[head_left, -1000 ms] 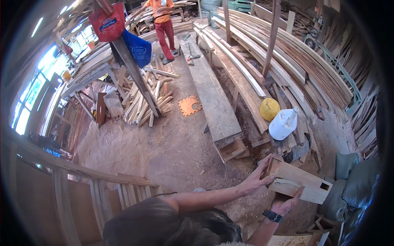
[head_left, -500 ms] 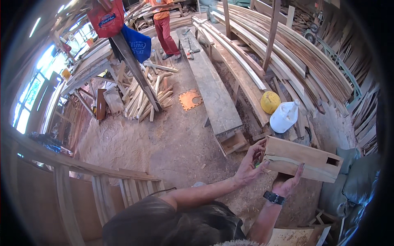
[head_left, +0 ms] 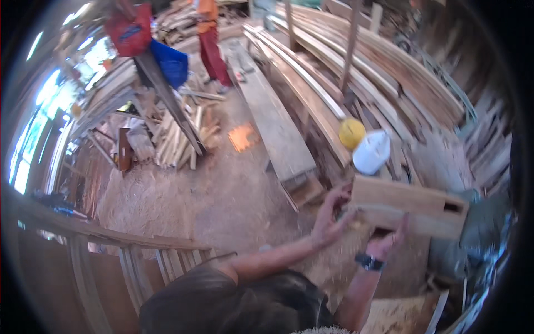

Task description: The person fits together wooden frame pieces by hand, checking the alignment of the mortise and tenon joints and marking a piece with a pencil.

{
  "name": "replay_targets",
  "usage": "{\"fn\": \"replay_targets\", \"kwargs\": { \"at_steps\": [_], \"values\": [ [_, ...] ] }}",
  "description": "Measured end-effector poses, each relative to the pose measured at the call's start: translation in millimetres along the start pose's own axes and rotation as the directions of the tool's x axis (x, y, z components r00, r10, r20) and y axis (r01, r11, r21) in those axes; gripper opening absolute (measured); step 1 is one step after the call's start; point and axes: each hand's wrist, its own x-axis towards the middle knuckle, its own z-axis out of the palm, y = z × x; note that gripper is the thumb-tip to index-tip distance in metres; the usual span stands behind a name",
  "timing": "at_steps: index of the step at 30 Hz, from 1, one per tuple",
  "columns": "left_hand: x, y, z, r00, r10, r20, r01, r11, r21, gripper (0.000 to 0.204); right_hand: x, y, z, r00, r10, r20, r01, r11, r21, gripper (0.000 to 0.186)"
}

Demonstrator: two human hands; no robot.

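Observation:
A pale wooden board (head_left: 410,201) with a small rectangular cutout near its right end is held up between my hands at the lower right. My left hand (head_left: 334,220) grips its left end, fingers curled. From below, my right hand (head_left: 385,242), with a dark wristwatch, supports the lower edge. Just beyond the board stand a white plastic jug (head_left: 371,151) and a round yellow object (head_left: 351,132). The picture is smeared by motion, so fine detail is unclear.
A long plank bench (head_left: 270,122) runs away from me, beside stacked boards (head_left: 384,72). Loose offcuts (head_left: 175,142) lie left, near a post with hanging bags (head_left: 169,61). A co-worker (head_left: 213,53) in red trousers stands at the back. A railing (head_left: 133,245) borders the lower left.
The board has risen and turned more horizontal, with both my hands moving up along with it. The whole view has shifted slightly and blurred. The co-worker has shifted position a little.

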Motion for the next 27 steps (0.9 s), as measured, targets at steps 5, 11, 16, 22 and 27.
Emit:
{"fn": "replay_targets", "kwargs": {
  "at_steps": [5, 11, 16, 22, 27],
  "values": [
    [12.4, 16.0, -0.2, 0.996, 0.077, -0.045, -0.078, 0.997, -0.021, 0.044, 12.0, 9.1, 13.9, 0.996, -0.051, 0.070, 0.048, 0.997, 0.055, 0.073],
    [3.1, 15.4, -0.3, 0.998, 0.032, 0.057, -0.029, 0.999, -0.043, 0.051, 9.3, -1.3, 26.0, 0.992, -0.119, 0.044, 0.115, 0.990, 0.086, 0.073],
    [2.6, 14.2, -1.3, 0.992, 0.044, 0.122, -0.046, 0.999, 0.015, 0.054, 4.0, -8.1, 21.9, 0.992, -0.122, 0.031, 0.120, 0.990, 0.078, 0.073],
    [1.8, 11.5, -3.7, 0.941, 0.196, 0.276, -0.248, 0.954, 0.169, 0.060, -0.6, -15.8, 21.5, 0.999, -0.036, -0.026, 0.039, 0.993, 0.115, 0.071],
    [1.5, 13.1, 1.2, 0.917, 0.247, 0.312, -0.312, 0.933, 0.178, 0.059, -2.3, -14.8, 17.3, 0.997, -0.081, 0.000, 0.080, 0.993, 0.084, 0.077]
  ]
}}
